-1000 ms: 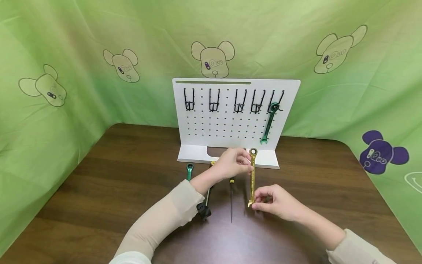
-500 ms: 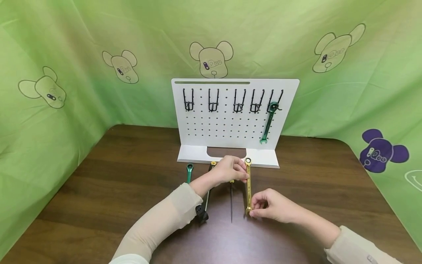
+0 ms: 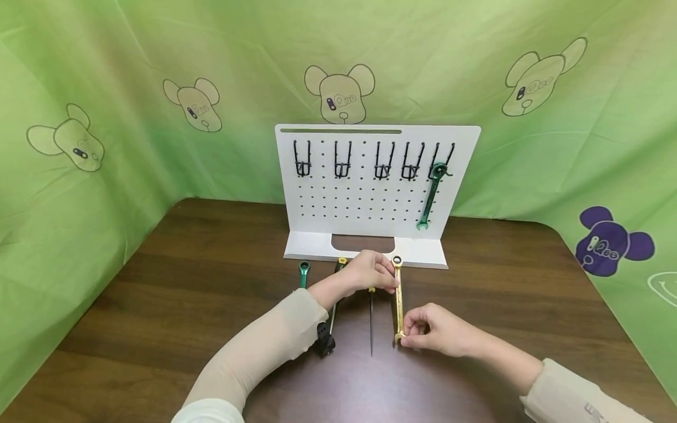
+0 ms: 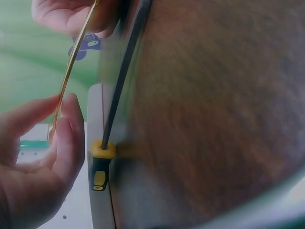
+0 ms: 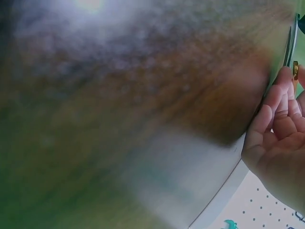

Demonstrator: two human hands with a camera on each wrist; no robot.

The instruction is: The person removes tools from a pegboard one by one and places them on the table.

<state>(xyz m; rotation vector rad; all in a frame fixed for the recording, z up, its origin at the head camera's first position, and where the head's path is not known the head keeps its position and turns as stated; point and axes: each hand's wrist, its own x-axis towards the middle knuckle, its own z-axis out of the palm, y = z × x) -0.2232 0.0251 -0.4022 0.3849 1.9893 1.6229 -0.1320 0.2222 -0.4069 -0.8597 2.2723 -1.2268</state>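
Observation:
In the head view a gold ratchet combination wrench (image 3: 399, 302) lies nearly in line with the forearm-to-board direction, ring end toward the board. My left hand (image 3: 367, 273) pinches it below the ring; the left wrist view shows thumb and fingers on both sides of the wrench (image 4: 71, 62). Its open end is pinched by my right hand (image 3: 441, 330), also seen at the right edge of the right wrist view. Just left of the wrench lies a screwdriver (image 3: 372, 323), its handle partly covered by my left hand. Another screwdriver (image 3: 341, 264) and a green wrench (image 3: 304, 273) are partly behind my left forearm.
A white pegboard (image 3: 359, 200) stands at the back of the brown table (image 3: 222, 264). Several black wire hooks (image 3: 342, 161) line its upper part. From the rightmost hook hangs another green wrench (image 3: 431, 200). Green cloth (image 3: 254, 70) surrounds the table.
Both hands have brought the gold wrench down toward the table and slightly left, mostly in the first half second. Since then the hands and wrench have hardly moved.

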